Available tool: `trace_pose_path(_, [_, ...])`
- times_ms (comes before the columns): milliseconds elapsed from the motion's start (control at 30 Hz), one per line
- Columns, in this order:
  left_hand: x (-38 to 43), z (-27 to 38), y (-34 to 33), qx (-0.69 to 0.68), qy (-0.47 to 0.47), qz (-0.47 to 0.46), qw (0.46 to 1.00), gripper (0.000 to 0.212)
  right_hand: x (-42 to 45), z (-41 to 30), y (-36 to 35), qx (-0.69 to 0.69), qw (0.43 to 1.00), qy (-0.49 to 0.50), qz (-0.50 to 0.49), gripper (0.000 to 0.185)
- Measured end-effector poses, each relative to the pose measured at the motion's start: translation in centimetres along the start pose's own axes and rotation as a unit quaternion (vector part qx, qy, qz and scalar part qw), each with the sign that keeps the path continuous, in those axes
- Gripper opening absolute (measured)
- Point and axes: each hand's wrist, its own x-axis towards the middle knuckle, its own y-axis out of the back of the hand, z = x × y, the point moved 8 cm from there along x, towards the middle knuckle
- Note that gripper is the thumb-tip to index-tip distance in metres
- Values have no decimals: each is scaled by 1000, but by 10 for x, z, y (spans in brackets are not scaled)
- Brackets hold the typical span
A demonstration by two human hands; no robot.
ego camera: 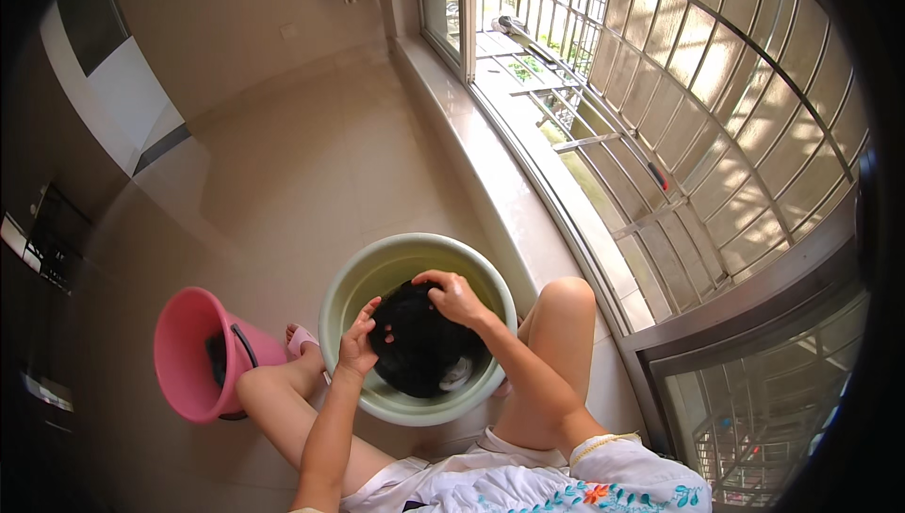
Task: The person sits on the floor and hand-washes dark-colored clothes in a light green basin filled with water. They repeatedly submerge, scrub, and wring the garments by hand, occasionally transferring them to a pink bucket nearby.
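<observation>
Between my knees on the floor stands a round pale-green plastic basin [332, 308]. A bunched black cloth [421, 350] fills much of its middle, with a small whitish patch [456, 374] at its lower right; what that patch is I cannot tell. My left hand [359, 345] grips the cloth's left side, some fingertips showing against the black. At the upper right of the cloth, my right hand [454, 297] holds its edge with bent fingers. The underside of the cloth is hidden.
A pink bucket [191, 301] with a black handle [244, 345] leans left of the basin, a dark item [216, 359] inside. A tiled ledge [488, 152] and an open window with metal bars [679, 74] run along the right. A pink slipper [302, 338] is by the basin.
</observation>
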Motion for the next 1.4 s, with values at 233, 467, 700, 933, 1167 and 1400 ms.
trace_pose_path(233, [16,-40,36,-66,2,97,993,32,-50,-67,-91,-183,970,155,-28,27])
trace_pose_path(467, [18,-59,36,17,43,147,988,26,-12,12,-77,-256,966,18,18,31])
trace_pose_path(700, [32,-56,29,-72,19,-4,997,28,-46,-34,-100,-275,947,160,45,23])
trace_pose_path(933, [4,-23,-7,133,23,178,975,22,-12,-4,-50,-224,971,70,44,29])
trace_pose_path(1167, [4,5,-29,194,-28,47,980,51,-17,-13,-51,-186,957,-31,-222,45])
trace_pose_path(1400, [7,-8,-19,305,0,-71,950,34,-8,-36,-15,56,991,3,-122,17])
